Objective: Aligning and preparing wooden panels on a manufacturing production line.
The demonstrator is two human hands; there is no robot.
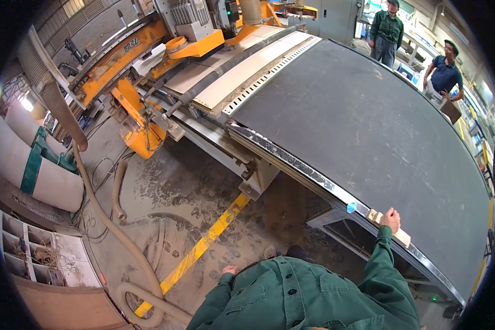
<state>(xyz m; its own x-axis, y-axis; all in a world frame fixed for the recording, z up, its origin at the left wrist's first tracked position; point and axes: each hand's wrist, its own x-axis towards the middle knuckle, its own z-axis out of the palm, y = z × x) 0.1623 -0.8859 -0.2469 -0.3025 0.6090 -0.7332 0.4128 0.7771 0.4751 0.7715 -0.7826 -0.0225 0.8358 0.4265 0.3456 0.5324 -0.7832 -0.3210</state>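
My right hand (390, 220) is closed over a pale wooden piece (402, 237) at the near edge of a wide dark conveyor belt (363, 121). The wood shows on both sides of my fingers. A notched end of pale wood (374, 215) sticks out to the left of the hand, and I cannot tell whether it is the same piece. Just beyond lies a small blue scrap (351, 207) on the metal edge rail (313, 177). My left hand (230, 270) hangs low beside my body, away from the belt; its fingers are mostly hidden.
An orange and grey cutting machine (198, 47) with rollers stands at the far end of the belt. Hoses (102, 212) and cables lie on the floor at left, near a yellow line (203, 245). Two people (388, 33) stand across the belt at far right.
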